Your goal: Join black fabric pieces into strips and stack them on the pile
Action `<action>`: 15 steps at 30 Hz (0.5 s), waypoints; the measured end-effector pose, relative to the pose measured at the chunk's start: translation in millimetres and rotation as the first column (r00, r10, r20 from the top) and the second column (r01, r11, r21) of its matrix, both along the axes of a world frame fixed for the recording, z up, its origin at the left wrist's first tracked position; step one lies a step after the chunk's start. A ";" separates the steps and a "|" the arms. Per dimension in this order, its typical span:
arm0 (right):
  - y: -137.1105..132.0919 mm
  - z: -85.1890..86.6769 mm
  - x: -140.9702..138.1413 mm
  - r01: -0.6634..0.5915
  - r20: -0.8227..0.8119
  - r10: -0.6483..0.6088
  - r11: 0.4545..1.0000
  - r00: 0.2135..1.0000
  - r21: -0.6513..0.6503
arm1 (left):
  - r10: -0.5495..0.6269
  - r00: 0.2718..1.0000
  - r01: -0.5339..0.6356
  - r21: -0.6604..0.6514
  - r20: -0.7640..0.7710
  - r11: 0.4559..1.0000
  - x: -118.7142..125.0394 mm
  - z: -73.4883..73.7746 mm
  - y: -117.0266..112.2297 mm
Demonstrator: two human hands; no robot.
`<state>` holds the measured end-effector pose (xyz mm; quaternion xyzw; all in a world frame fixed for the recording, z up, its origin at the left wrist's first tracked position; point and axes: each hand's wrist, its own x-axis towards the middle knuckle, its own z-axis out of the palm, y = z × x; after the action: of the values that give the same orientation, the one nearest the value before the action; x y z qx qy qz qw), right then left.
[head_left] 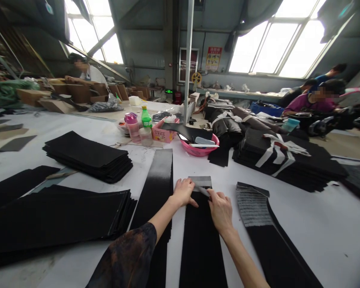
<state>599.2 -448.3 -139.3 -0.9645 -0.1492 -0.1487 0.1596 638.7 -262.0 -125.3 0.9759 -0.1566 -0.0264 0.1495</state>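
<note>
My left hand (184, 193) rests at the upper left edge of a long black material strip (202, 240), thumb spread out and fingertips at one end of a narrow grey strip (202, 191). On the other side my right hand (221, 209) is closed with its fingers curled round the near end of that grey strip. Whether it is a loose band or a thin tool, I cannot tell. A lighter grey band (199, 181) crosses the black strip's far end. Another black strip (156, 192) with a greyish far end lies to the left.
Stacks of black panels (87, 154) lie on the white table (303, 216) at left. A curved black piece (276, 244) with a grey-striped end is at right. Beyond are a pink basin (199, 150), a green bottle (146, 118) and a tied bundle (288, 160). Several people work farther back.
</note>
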 end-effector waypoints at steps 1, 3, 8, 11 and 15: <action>-1.4 -2.2 1.0 0.044 -0.021 -0.042 0.995 0.999 0.093 | -0.002 1.000 0.002 0.000 -0.003 1.000 -0.1 0.7 0.0; -4.1 -5.7 3.4 0.099 -0.106 -0.072 0.956 0.992 0.276 | -0.006 1.000 0.006 0.000 -0.009 1.000 0.0 1.9 -0.1; -8.2 3.5 -2.9 0.006 -0.217 0.080 0.930 0.973 0.369 | -0.009 1.000 0.009 -0.005 -0.015 1.000 2.8 3.8 -1.5; -9.6 14.9 -20.6 -0.062 -0.229 0.167 0.912 0.959 0.406 | -0.007 1.000 0.007 -0.014 -0.017 1.000 4.4 2.7 -1.0; -13.5 11.5 -41.7 -0.034 -0.250 0.215 0.818 0.944 0.574 | -0.023 1.000 0.022 -0.041 -0.010 0.999 2.5 -2.2 3.0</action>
<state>557.5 -461.8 -127.9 -0.8736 -0.1360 -0.0251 0.4667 641.2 -259.0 -127.6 0.9707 -0.1673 -0.0298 0.1700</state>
